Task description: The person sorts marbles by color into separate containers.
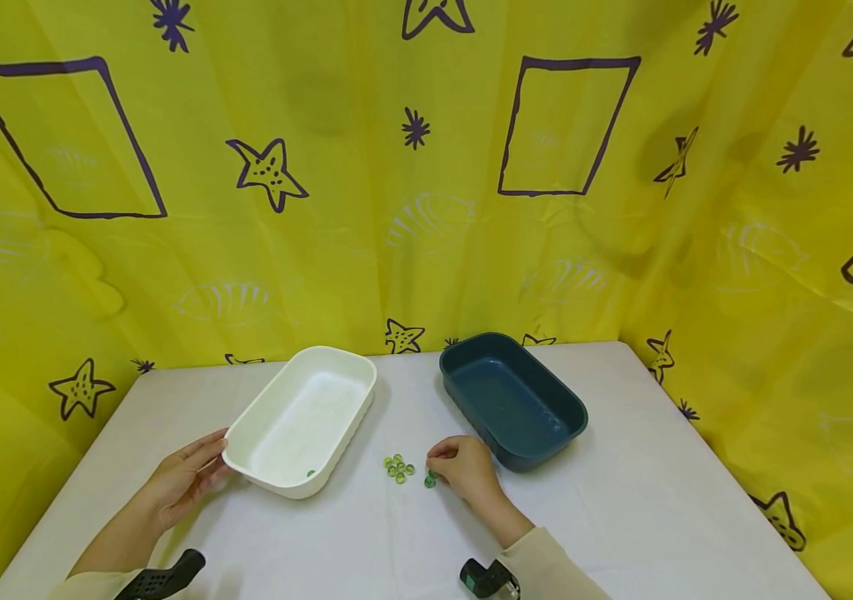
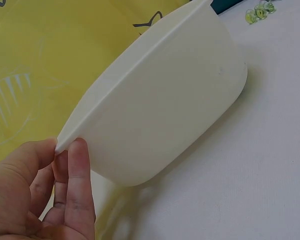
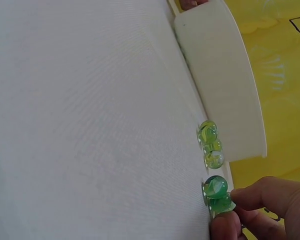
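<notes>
My left hand [image 1: 181, 482] pinches the rim of a white plastic basin [image 2: 160, 100] at its near left corner, thumb on top and fingertips under the edge. A small green marble [image 1: 311, 473] lies inside that basin, near its front end. On the white cloth, my right hand [image 1: 470, 471] pinches a darker green marble [image 3: 221, 203] between thumb and fingers. Right against it sits a second green marble [image 3: 215, 187]. Just to the left, several yellow-green marbles [image 1: 398, 467] lie in a loose cluster between the basin and my right hand.
A dark teal basin [image 1: 512, 400] stands at the back right, close beyond my right hand. The white cloth-covered table [image 1: 644, 500] reaches back to a yellow patterned curtain [image 1: 336, 250], which also hangs along both sides.
</notes>
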A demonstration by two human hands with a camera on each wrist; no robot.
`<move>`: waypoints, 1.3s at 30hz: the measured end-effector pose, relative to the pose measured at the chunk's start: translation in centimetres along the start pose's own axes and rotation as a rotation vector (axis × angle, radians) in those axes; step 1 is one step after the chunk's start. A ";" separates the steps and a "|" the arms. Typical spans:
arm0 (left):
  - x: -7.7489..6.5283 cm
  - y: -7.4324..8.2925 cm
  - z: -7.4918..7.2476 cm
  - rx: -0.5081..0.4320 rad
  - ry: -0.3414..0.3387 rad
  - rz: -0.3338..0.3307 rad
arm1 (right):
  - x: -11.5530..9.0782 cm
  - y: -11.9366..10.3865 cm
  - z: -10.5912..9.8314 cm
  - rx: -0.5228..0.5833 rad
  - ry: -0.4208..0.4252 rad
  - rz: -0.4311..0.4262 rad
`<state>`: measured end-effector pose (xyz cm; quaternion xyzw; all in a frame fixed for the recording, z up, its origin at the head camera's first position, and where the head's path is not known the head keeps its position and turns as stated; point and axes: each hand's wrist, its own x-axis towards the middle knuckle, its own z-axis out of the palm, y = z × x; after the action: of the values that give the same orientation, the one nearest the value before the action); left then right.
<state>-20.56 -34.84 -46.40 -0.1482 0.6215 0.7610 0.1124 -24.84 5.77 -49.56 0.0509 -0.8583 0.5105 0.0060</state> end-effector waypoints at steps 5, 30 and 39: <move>-0.1 0.0 0.0 0.001 -0.004 -0.001 | -0.1 -0.1 -0.3 0.028 -0.019 0.024; -0.2 0.2 0.2 -0.002 0.003 -0.010 | -1.0 -0.3 -1.7 0.136 -0.020 0.036; -0.1 0.2 0.2 -0.011 0.003 -0.018 | -1.4 -1.1 -2.0 0.200 -0.038 0.031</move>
<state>-20.56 -34.71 -46.18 -0.1556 0.6160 0.7633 0.1172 -23.42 7.11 -47.74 0.0476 -0.8039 0.5924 -0.0234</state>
